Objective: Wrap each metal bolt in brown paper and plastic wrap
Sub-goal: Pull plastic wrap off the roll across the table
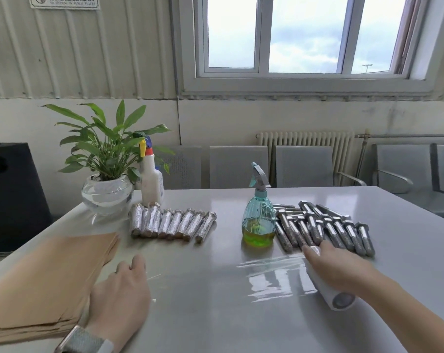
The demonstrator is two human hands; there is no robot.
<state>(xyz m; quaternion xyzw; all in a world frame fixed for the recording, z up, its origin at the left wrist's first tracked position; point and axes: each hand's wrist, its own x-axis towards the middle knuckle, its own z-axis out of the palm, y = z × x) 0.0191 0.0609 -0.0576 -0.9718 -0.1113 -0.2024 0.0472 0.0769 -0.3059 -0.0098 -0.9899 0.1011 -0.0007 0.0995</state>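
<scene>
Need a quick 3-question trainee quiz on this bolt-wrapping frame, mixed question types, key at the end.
1. True or false: the right hand rests on the plastic wrap roll.
2. Which thing stands between the wrapped bolts and the bare bolts? A) white spray bottle B) teal spray bottle C) potted plant
3. Fill in: the left hand lies beside the stack of ____ paper.

Key: 1 true; 2 B, the teal spray bottle; 3 brown.
</scene>
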